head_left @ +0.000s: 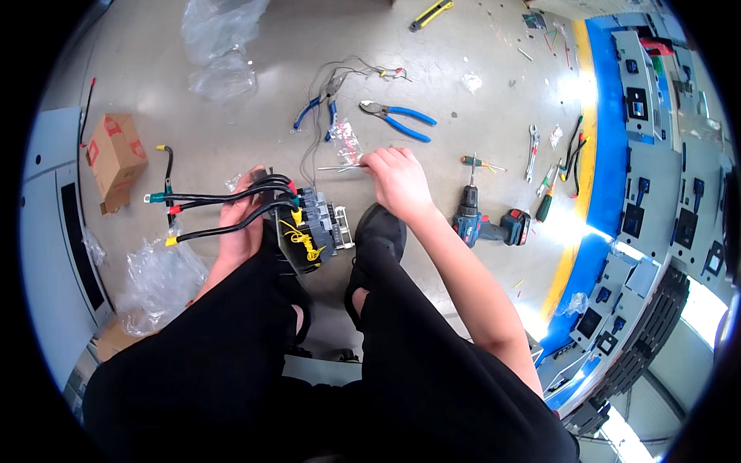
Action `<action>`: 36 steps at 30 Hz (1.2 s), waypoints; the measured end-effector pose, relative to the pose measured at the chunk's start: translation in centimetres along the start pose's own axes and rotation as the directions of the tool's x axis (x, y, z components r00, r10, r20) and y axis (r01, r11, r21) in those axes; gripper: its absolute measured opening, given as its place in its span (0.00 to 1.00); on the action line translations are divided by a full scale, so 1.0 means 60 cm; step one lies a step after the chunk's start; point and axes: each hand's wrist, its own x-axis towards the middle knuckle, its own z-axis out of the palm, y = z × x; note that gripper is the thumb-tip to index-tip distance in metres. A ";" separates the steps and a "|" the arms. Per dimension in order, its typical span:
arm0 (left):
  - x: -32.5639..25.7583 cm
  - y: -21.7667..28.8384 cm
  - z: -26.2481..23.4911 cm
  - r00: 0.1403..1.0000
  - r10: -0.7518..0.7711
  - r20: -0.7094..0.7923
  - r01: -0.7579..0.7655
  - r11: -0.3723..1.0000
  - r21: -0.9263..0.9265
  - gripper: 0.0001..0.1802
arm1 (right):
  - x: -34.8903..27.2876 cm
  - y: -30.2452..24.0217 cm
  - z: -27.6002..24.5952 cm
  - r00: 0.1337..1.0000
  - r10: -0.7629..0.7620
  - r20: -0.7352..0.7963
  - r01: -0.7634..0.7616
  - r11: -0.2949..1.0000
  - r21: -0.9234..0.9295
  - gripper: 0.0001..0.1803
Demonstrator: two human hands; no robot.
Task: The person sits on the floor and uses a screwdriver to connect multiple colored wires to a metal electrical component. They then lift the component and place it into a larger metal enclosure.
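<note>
Blue pliers [401,119], two pairs.

The electrical component [312,231] is being held at centre by the left hand [239,224], with the right hand [397,181] just to its right. Pliers [397,119] are lying farther off, a cordless drill [490,224] right, a cardboard box [116,158] far left.

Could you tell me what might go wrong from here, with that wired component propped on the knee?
1. The left hand alone steadies the black component on the leg; it could slip to the floor.
2. The right hand pinches thin wires; a tug might pull them loose.
3. The cordless drill and blue pliers lie near the shoe; a shifting foot may knock them.
</note>
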 end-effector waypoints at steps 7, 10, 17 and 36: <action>-0.002 -0.006 -0.025 1.000 0.000 0.010 0.000 1.000 0.017 0.36 | -0.007 -0.044 -0.040 0.998 -0.029 -0.064 0.035 0.995 0.098 0.11; -0.002 -0.010 -0.032 1.000 -0.014 -0.007 0.014 1.000 -0.026 0.35 | -0.009 -0.053 -0.035 0.998 -0.028 -0.052 0.034 0.993 0.115 0.12; 0.000 -0.004 -0.034 0.999 -0.043 0.023 0.044 0.998 -0.037 0.32 | -0.010 -0.065 -0.029 0.996 -0.031 -0.088 0.039 0.995 0.087 0.15; -0.008 -0.001 -0.009 1.000 -0.015 -0.014 0.015 1.000 -0.002 0.38 | -0.007 -0.112 -0.027 0.990 0.069 -0.124 -0.078 0.995 -0.067 0.19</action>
